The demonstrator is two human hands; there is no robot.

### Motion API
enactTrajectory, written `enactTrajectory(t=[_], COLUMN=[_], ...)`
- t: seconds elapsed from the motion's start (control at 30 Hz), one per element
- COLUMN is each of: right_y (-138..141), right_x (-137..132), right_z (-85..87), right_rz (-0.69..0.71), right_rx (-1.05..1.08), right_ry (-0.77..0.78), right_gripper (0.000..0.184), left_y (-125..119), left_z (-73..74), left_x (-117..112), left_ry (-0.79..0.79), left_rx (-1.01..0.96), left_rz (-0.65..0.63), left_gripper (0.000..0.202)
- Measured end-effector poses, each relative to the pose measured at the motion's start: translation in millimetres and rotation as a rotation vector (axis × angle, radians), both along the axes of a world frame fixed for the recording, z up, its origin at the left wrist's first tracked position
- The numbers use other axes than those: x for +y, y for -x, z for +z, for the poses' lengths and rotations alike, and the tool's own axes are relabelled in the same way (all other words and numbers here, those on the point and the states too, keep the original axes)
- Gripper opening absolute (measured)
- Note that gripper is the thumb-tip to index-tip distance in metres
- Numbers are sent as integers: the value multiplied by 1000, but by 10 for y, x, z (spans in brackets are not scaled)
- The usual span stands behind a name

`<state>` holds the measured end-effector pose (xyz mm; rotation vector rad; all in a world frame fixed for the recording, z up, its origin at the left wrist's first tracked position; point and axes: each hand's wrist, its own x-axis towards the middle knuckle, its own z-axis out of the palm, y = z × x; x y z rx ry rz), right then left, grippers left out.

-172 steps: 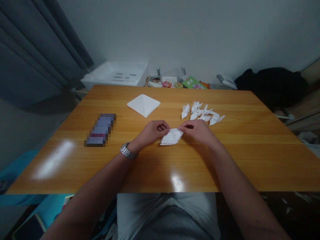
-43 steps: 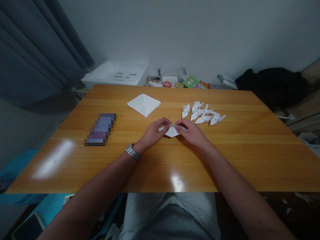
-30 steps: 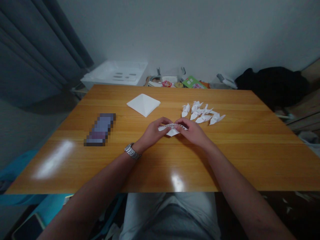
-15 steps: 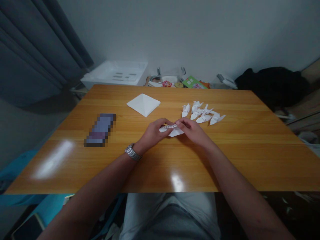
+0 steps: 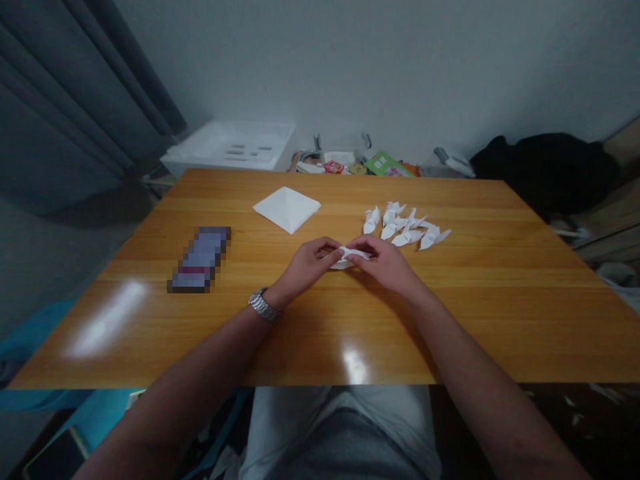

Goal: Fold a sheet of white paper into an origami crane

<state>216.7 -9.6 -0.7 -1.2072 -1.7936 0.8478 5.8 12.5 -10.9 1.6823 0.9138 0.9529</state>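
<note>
Between my two hands is a small folded piece of white paper point(image 5: 344, 263), held just above the table. My left hand point(image 5: 314, 259) pinches its left side, thumb on the near face and fingers behind. Its right side is gripped by my right hand point(image 5: 379, 257) in the same way, the two thumb tips close together. My fingers hide much of the paper. Beyond my right hand lie several white folded paper figures point(image 5: 407, 235) with pointed ends. A flat stack of white paper point(image 5: 287, 209) rests farther back, left of centre.
A phone-like device point(image 5: 201, 260), blurred out, lies on the wooden table point(image 5: 175, 347) at the left. Behind the far edge are a white plastic tray point(image 5: 230, 143), a green packet point(image 5: 387, 165) and other small items. Black cloth point(image 5: 545, 167) is heaped at the back right.
My thumbs have moved closer together on the paper, and its near flap now shows less. My right thumb has come down over the front. The other things have stayed put.
</note>
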Motion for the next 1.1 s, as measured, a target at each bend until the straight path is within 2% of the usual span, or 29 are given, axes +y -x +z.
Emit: enactTrajectory(t=[0.17, 0.53, 0.8, 1.1], right_y=[18, 17, -14, -7], right_x=[-16, -25, 5, -6], right_z=[28, 54, 26, 52], right_rz=[-18, -61, -55, -86], right_rx=[-6, 55, 173, 120], right_ry=[-18, 42, 97, 67], right_gripper=[22, 28, 35, 30], left_y=[-2, -11, 3, -13], left_z=[1, 19, 16, 43], left_x=[-4, -6, 17, -44], left_ry=[2, 16, 23, 61], left_rx=[-10, -70, -109, 1], left_rz=[12, -3, 67, -27], left_gripper=[34, 32, 30, 39])
